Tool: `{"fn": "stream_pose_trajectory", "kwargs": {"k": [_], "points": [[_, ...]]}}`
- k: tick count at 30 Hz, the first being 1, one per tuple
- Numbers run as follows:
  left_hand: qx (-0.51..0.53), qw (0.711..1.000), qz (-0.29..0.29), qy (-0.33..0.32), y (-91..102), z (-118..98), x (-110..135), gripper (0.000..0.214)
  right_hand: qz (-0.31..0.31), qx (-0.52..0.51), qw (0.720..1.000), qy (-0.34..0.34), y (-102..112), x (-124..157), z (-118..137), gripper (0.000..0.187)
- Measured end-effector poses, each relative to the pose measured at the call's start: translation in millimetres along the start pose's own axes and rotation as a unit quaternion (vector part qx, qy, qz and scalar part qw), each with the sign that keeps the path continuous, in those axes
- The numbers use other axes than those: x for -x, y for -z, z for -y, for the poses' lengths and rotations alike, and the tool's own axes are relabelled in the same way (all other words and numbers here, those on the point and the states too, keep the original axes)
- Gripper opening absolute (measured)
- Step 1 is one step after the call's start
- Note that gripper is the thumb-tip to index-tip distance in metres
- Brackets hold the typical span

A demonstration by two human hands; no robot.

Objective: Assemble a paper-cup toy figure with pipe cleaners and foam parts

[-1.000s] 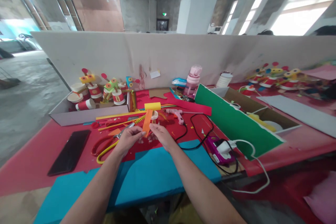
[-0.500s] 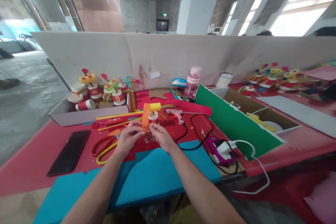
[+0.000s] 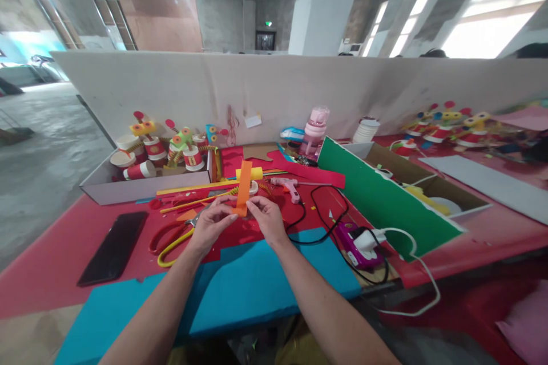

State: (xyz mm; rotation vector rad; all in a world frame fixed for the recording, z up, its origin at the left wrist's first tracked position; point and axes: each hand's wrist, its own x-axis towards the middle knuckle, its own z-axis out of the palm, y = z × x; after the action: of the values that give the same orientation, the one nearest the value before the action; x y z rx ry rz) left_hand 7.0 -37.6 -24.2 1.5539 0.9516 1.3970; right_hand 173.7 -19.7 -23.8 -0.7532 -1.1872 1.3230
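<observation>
Nearly upright, orange strip [image 3: 244, 185], top leaning right

Orange strip [image 3: 244, 187], bent, nearly upright

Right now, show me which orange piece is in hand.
The orange strip, held up between the left hand and right hand; the loose orange piece beside the red and yellow handles lies on the red table covering.

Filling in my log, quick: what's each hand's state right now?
Left hand: closed, pinching the orange strip near its lower end.
Right hand: closed, pinching the same strip low on its right edge.
</observation>
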Motion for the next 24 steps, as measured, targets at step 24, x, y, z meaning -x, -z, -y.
{"fn": "stream_pose_trajectory", "kwargs": {"k": [24], "points": [[0.002,0.999,-0.014,0.047,-3.4,-2,1,0.019,-0.005,0.021,1.000,-0.009,-8,5,-5,0.026]]}}
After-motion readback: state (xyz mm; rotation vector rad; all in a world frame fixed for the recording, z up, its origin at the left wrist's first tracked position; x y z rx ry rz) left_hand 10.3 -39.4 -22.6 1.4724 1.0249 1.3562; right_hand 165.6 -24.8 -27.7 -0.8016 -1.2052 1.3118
